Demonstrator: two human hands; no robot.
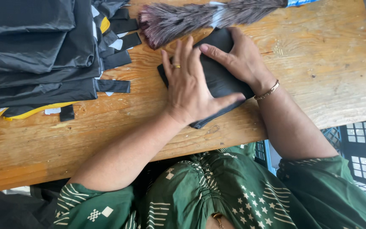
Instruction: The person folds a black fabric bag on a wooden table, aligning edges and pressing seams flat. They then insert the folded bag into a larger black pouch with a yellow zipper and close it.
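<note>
A small folded black fabric piece [220, 80] lies on the wooden table [327, 63] near its front edge. My left hand [189, 87], with a gold ring, lies flat on the fabric's left half, fingers spread and pointing away from me. My right hand [240, 57], with a thin bracelet at the wrist, presses on the fabric's far right part, fingers pointing left across it. Both hands push the fabric down against the table rather than gripping it.
A feather duster [200, 17] with grey-brown plumes lies just beyond the fabric. A stack of black fabric pieces with straps and yellow trim [43, 55] fills the table's left side. Dark plastic crates [365, 148] stand on the floor at right.
</note>
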